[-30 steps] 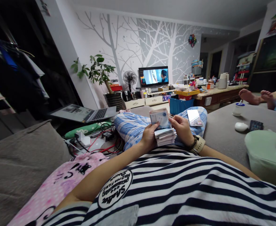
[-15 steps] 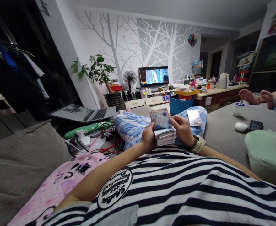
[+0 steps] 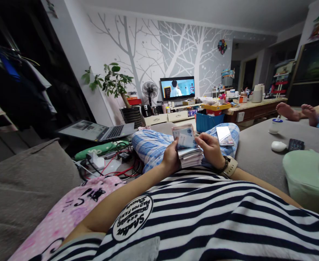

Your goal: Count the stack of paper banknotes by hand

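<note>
My left hand (image 3: pixel 171 156) is closed round the left side of some small flat packets (image 3: pixel 185 139), held upright over my lap. Their front is white and pale blue with printing, and pinkish edges show behind. My right hand (image 3: pixel 208 148) pinches the right edge of the front one between thumb and fingers. Just below them, a stack of white flat packets (image 3: pixel 191 158) rests against my striped shirt, between my two hands. Whether they are paper or plastic cannot be made out. A phone (image 3: pixel 225 136) lies on my right knee, on blue checked trousers (image 3: pixel 151 145).
To the left an open laptop (image 3: pixel 94 131) stands above a tangle of cables (image 3: pixel 123 163). On the grey sofa at right are a white mouse (image 3: pixel 279 146), a small black keypad (image 3: pixel 296 144), a lidded jar (image 3: pixel 275 126) and a green neck pillow (image 3: pixel 298 170). Another person's feet (image 3: pixel 295 111) rest beyond.
The held packets and my hands have shifted very slightly left. My grip looks the same. The television picture differs.
</note>
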Motion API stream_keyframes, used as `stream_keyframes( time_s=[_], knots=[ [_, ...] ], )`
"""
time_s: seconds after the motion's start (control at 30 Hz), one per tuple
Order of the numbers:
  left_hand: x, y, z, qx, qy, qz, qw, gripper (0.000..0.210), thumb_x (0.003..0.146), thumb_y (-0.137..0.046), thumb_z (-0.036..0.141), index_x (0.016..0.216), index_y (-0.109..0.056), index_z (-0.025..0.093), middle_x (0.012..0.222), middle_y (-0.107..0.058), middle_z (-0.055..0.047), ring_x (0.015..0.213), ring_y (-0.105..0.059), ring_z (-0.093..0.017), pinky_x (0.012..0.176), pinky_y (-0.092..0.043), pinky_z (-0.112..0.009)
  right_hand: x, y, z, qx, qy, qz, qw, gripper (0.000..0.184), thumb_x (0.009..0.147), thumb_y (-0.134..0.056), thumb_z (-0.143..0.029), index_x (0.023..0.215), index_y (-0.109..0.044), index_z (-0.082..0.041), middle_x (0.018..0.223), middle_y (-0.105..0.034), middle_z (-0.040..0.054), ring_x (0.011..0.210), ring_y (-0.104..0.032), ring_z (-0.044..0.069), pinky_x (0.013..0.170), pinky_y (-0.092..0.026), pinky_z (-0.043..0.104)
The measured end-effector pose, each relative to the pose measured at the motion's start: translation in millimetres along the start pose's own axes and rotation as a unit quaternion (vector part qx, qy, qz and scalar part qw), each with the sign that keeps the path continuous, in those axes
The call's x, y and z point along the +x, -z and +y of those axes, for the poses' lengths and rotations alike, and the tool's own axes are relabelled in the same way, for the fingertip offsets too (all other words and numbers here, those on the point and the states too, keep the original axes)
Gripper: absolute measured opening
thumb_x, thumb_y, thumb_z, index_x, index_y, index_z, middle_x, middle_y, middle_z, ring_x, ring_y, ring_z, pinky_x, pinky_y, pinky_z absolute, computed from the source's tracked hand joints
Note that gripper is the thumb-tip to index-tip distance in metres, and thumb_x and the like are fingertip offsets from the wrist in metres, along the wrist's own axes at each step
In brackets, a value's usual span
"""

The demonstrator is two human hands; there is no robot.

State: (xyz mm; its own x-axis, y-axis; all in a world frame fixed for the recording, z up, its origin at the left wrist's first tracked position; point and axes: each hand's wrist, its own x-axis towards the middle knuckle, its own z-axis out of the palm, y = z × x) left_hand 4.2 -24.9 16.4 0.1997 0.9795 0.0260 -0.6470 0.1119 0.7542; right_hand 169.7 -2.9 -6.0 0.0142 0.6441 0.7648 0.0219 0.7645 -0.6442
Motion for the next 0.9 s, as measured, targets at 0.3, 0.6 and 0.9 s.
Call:
stream_keyframes(
  time_s=[0.3,0.6,0.9],
  knots=[
    [0.5,-0.3,-0.4,-0.008,-0.015,0.040,0.999,0.038,0.101,-0.086,0.041,0.129,-0.089,0.016,0.110,-0.096,-0.013,0.113,-0.093,-0.040,0.109,-0.074,-0.053,-0.5,0.1,-2.2,0.010,-0.003,-0.004,1.000,0.061,0.097,-0.083,-0.077,0.068,-0.062,-0.028,0.066,-0.053,-0.0010,0.068,-0.042,0.019,0.065,-0.039,0.036],
    [-6.6,-6.1,2.4,0.002,-0.003,0.033,0.999,0.039,0.102,-0.084,0.042,0.130,-0.089,0.015,0.111,-0.095,-0.014,0.112,-0.093,-0.042,0.110,-0.074,-0.055,-0.9,2.4,-4.6,0.010,-0.001,-0.021,1.000,0.062,0.097,-0.085,-0.079,0.069,-0.064,-0.027,0.067,-0.057,-0.0002,0.069,-0.045,0.019,0.066,-0.042,0.036],
    [-11.1,-13.3,2.7,0.018,0.000,0.019,1.000,0.052,0.102,-0.088,0.053,0.140,-0.089,0.017,0.116,-0.095,-0.017,0.115,-0.093,-0.045,0.108,-0.076,-0.059,-1.9,1.1,-8.6,0.028,-0.003,-0.035,0.999,0.066,0.095,-0.085,-0.086,0.071,-0.064,-0.028,0.067,-0.055,-0.0012,0.067,-0.042,0.019,0.065,-0.043,0.036]
  ],
)
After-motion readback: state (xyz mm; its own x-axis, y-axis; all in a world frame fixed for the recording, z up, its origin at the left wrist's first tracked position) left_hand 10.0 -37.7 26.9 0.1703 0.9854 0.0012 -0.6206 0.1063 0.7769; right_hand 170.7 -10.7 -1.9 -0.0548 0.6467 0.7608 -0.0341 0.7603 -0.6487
